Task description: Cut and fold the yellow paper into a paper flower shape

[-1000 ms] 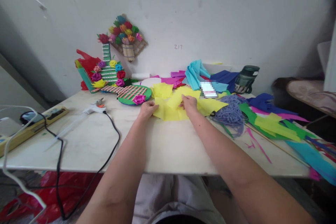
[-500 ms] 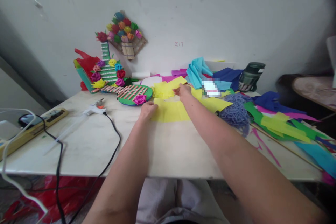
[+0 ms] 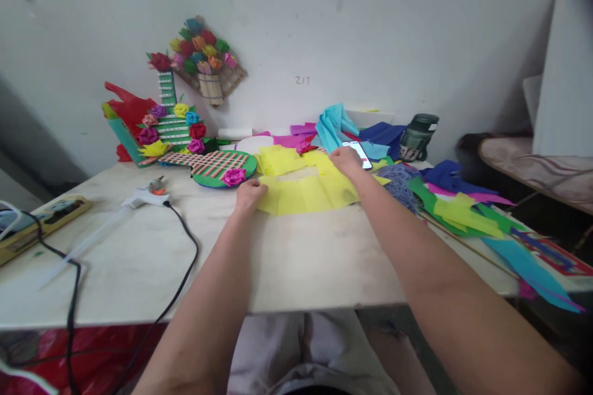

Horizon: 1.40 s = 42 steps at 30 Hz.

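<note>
A strip of yellow crepe paper (image 3: 306,194) lies across the table in front of me, creased in places. My left hand (image 3: 251,195) is closed on its left end, thumb and fingers pinched together. At the strip's far right side my right hand (image 3: 346,162) is closed with fingers bent down on the yellow paper; the fingertips are partly hidden. A phone (image 3: 359,153) with a lit screen lies right behind that hand. More yellow paper (image 3: 280,160) is bunched beyond the strip. Left of it rests a green guitar-shaped craft (image 3: 222,163) with crossed sticks and a pink paper flower.
A glue gun (image 3: 147,195) with a black cord and a power strip (image 3: 46,225) lie at left. Blue-grey yarn (image 3: 402,185), coloured paper scraps (image 3: 463,213) and a thin stick are at right. A dark green bottle (image 3: 418,137) stands behind. Paper flower crafts (image 3: 173,123) stand at back left.
My right hand has moved right, from above the strip's middle to its far right side beside the phone. The strip now shows more fully. My left hand stays at its left end.
</note>
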Motion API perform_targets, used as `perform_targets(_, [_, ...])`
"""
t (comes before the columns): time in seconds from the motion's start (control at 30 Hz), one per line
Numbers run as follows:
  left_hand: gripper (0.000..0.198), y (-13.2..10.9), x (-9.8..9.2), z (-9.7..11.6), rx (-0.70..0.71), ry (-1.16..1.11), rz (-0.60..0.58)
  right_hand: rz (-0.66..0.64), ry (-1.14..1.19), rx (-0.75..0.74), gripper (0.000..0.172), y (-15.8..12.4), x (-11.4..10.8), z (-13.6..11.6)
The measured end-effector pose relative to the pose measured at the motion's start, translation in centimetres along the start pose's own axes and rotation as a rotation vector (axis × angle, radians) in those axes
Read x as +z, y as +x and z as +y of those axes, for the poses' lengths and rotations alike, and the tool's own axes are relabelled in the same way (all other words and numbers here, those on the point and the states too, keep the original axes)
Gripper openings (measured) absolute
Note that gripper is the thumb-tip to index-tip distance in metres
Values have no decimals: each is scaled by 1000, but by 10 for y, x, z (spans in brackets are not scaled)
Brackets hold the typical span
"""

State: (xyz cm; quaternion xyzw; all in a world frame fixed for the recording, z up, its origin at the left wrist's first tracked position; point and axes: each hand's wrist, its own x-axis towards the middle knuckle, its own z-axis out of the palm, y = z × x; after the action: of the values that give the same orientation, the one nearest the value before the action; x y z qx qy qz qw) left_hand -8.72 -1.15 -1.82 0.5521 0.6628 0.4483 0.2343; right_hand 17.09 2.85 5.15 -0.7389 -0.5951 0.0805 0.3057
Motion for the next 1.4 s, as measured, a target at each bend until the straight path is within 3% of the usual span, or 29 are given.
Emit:
perform_targets(0.1, [16, 0, 1, 0, 30, -18, 9, 31, -354, 37, 28, 3, -22, 30])
perform_targets(0.2, [18, 0, 2, 2, 54, 27, 39, 3, -517, 86, 39, 3, -31, 51])
perform_targets(0.33, [19, -1, 4, 4, 69, 76, 68, -71, -595, 166, 42, 1, -30, 66])
perform_targets(0.5, [18, -4, 7, 8, 87, 128, 28, -111, -591, 139, 41, 1, -27, 73])
perform_targets(0.7, [21, -9, 6, 15, 82, 224, 12, -66, -482, 127, 36, -3, -32, 64])
perform_targets(1.07, [23, -8, 8, 14, 97, 208, 40, 72, -437, -38, 29, -26, -29, 17])
perform_targets(1.4, [22, -5, 9, 9, 100, 74, 48, -87, -221, -22, 29, -20, -8, 8])
